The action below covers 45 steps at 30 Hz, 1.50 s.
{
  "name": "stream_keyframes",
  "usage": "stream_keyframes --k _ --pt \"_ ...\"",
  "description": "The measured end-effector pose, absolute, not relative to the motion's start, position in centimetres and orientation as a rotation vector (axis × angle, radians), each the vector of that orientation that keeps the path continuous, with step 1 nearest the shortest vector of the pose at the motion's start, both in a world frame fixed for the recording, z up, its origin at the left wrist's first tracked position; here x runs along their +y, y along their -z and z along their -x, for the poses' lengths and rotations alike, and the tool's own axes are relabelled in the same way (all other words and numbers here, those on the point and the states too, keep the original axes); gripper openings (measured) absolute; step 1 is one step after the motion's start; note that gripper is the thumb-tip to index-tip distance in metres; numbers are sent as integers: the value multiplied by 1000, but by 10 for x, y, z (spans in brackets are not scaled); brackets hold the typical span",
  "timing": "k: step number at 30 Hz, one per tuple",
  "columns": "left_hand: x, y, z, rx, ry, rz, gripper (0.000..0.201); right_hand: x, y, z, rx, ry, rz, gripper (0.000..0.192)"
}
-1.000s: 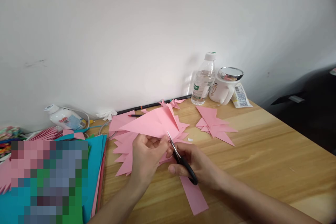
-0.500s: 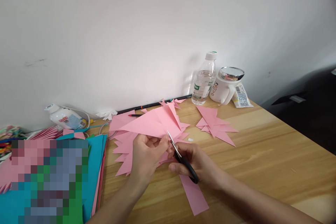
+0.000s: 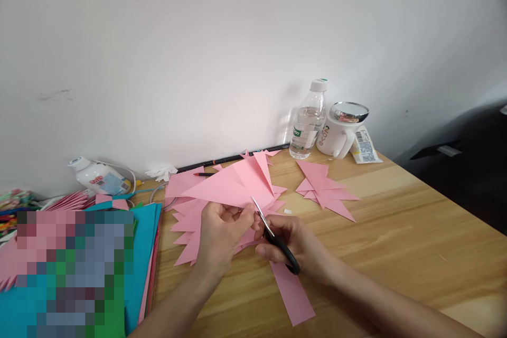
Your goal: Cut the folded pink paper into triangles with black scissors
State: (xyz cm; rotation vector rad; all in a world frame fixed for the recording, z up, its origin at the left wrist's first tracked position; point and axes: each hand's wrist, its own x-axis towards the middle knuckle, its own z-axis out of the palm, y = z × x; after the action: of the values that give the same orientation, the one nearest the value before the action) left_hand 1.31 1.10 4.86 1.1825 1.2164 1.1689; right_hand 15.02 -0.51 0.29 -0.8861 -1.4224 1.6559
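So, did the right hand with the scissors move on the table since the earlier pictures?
Hardly. The right hand holds the scissors in almost the same spot, just above the pink strip lying on the table.

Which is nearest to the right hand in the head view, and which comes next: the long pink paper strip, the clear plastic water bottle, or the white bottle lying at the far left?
From the right hand:
1. Long pink paper strip, just below it.
2. Clear plastic water bottle, behind, by the wall.
3. White bottle lying on its side, far left.

pixelated patch (image 3: 75, 269) hiding paper stack, scissors (image 3: 277, 240) handles buried in right hand (image 3: 295, 245); forearms cropped
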Motion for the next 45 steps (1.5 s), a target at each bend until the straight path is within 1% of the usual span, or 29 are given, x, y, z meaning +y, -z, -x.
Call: stream_keyframes --k 7,11,19,31,35,38,45 --pt "14 -51 -6 1365 -1217 -1191 22 -5 -1 -150 -1432 -1652 892 34" --pt "16 -50 -6 1334 -1210 -1190 19 -5 -1 -148 -1417 -1679 849 32" --pt "19 -48 -4 1383 -1189 -1222 14 1 -3 -147 -1392 -1736 812 35" --pt "18 -60 1 1345 -1239 -1218 16 6 -19 -138 -1378 -1765 787 34" --pt "18 -62 3 1384 -1272 -1210 13 7 -17 -136 -1371 -1770 771 37" --pt "18 -62 3 1406 -1256 -1209 14 8 -14 -138 -1354 -1784 748 40" --pt "16 -65 -1 1439 -1241 -1259 13 3 -9 -138 -1314 -1787 730 37"
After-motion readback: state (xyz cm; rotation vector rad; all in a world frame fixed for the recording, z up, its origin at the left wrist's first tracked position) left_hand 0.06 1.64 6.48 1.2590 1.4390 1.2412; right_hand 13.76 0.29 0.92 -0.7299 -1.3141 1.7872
